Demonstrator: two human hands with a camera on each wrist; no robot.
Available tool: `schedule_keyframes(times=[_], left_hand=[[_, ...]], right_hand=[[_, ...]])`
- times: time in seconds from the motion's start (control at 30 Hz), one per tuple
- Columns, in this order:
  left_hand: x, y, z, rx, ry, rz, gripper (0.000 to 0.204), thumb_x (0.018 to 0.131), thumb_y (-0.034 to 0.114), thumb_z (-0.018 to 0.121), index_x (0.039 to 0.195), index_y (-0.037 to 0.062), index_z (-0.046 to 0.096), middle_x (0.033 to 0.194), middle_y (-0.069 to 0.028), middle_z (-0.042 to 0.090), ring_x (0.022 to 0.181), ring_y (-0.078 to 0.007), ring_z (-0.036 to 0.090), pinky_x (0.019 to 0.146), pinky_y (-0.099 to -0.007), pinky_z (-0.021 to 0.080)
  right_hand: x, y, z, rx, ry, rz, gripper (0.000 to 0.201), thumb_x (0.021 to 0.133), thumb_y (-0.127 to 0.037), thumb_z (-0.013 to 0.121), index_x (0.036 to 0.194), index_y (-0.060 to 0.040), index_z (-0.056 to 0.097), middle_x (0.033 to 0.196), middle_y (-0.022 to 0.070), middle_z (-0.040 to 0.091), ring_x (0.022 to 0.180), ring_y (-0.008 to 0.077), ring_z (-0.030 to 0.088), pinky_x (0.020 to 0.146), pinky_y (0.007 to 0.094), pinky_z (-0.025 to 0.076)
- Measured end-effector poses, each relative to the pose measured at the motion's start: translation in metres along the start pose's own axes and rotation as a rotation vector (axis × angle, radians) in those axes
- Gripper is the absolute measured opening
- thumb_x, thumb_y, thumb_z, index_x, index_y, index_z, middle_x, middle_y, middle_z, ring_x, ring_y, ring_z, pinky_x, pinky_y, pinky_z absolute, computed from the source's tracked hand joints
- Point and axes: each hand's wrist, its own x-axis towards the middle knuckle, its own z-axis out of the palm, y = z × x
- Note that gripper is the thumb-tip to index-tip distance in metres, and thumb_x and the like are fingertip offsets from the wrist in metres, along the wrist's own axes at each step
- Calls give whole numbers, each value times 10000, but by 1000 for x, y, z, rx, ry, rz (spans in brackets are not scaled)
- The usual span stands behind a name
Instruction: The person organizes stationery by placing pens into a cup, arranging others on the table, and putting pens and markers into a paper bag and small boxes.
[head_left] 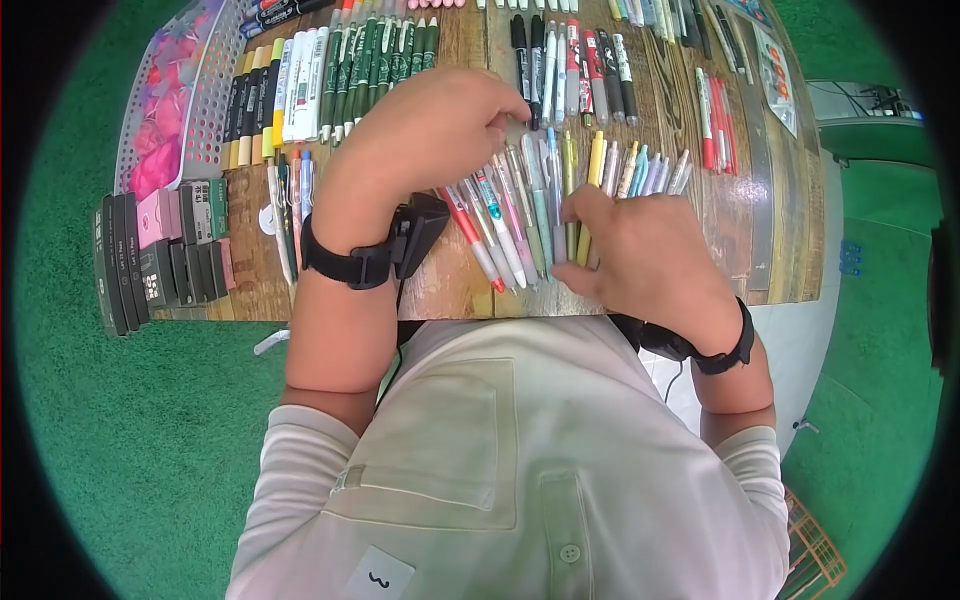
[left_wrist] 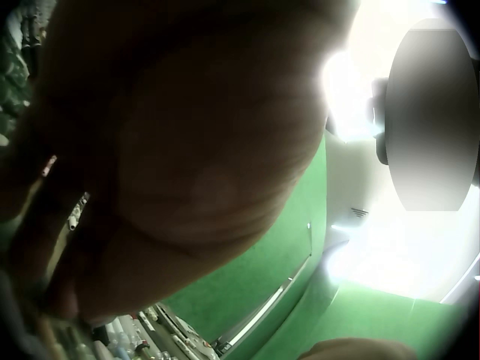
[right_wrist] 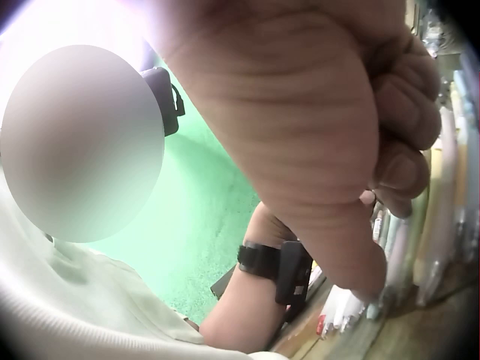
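A fanned row of pens [head_left: 515, 215] lies near the table's front edge. The left hand [head_left: 440, 125] reaches over the row's left part, its curled fingertips at the upper ends of the middle pens; what they touch is hidden. The right hand [head_left: 650, 255] is over the row from the right, thumb and forefinger on either side of a clear pen [head_left: 557, 210] and beside a yellow pen [head_left: 592, 185]. In the right wrist view the right hand [right_wrist: 330, 142] has curled fingers, its thumb tip at the pen ends. The left wrist view shows the left hand [left_wrist: 180, 165] dark and close.
Green pens [head_left: 380, 70] and markers [head_left: 255, 100] stand in rows at the back left. Black and red pens [head_left: 590, 75] lie behind the fan, red pens [head_left: 718, 125] to the right. A white basket [head_left: 203, 125] and dark boxes [head_left: 125, 265] occupy the left side.
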Motion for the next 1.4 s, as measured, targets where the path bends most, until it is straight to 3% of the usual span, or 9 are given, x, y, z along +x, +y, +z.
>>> schedule_keyframes(times=[0.27, 0.5, 0.63, 0.73, 0.8, 0.9, 1.0, 1.2, 1.4], left_hand=[[-7, -12, -24, -96, 187, -110, 212, 915, 75, 679, 1112, 11, 725, 787, -51, 659, 696, -125, 620, 616, -306, 488], [-29, -10, -41, -135, 85, -251, 192, 908, 62, 680, 1086, -6, 690, 808, -40, 658, 646, -118, 611, 591, -289, 487], [-31, -7, -41, -85, -13, -212, 246, 846, 22, 686, 1089, -11, 669, 848, -76, 677, 686, -185, 662, 620, -337, 521], [-36, -6, -41, 27, -39, -136, 334, 789, -3, 705, 1120, 9, 665, 889, -111, 694, 764, -271, 691, 675, -377, 542], [-37, -2, -40, 107, -35, -71, 384, 762, -13, 715, 1140, 23, 662, 916, -128, 700, 812, -314, 696, 708, -394, 550], [-33, 4, -29, 166, -56, -52, 478, 738, -37, 712, 1201, 62, 648, 980, -128, 706, 929, -356, 686, 773, -413, 551], [-32, 9, -17, 242, -15, 94, 538, 737, -57, 692, 1251, 90, 630, 1048, -122, 702, 972, -358, 684, 793, -426, 548], [-24, 25, -12, 232, -119, -39, 582, 741, -91, 641, 1289, 103, 615, 1191, -157, 644, 1052, -396, 663, 874, -470, 545], [-15, 25, -5, 205, -145, -27, 711, 696, -97, 722, 1357, 120, 571, 1173, -150, 616, 1027, -391, 656, 867, -446, 539]], right_hand=[[29, -6, 17, -134, 200, 164, 256, 839, -270, 731, 784, -31, 659, 660, 180, 681, 635, 368, 703, 581, 467, 558], [42, -11, 18, -176, 199, 250, 267, 812, -274, 708, 728, -21, 715, 684, 198, 692, 645, 371, 708, 594, 463, 568], [39, 3, 6, -7, 184, 282, 289, 793, -304, 712, 749, -19, 728, 712, 206, 698, 685, 388, 703, 628, 453, 566], [27, 25, -17, 207, 328, 328, 277, 792, -278, 695, 798, -3, 722, 697, 179, 697, 655, 321, 698, 643, 401, 547], [18, 44, -32, 426, 433, 383, 242, 806, -231, 663, 799, 9, 687, 656, 99, 659, 607, 177, 625, 598, 328, 488], [2, 69, -51, 596, 429, 478, 200, 826, -207, 633, 805, -9, 648, 649, 20, 591, 609, 80, 521, 549, 279, 404], [-15, 83, -55, 696, 430, 495, 194, 840, -220, 617, 793, -32, 618, 638, -7, 555, 582, 65, 477, 521, 267, 345], [-36, 99, -39, 728, 441, 578, 202, 844, -223, 603, 806, -25, 618, 627, -5, 549, 565, 74, 465, 520, 269, 336], [-48, 114, -11, 637, 361, 653, 263, 829, -220, 615, 749, 30, 615, 631, 93, 602, 594, 180, 585, 598, 339, 461]])
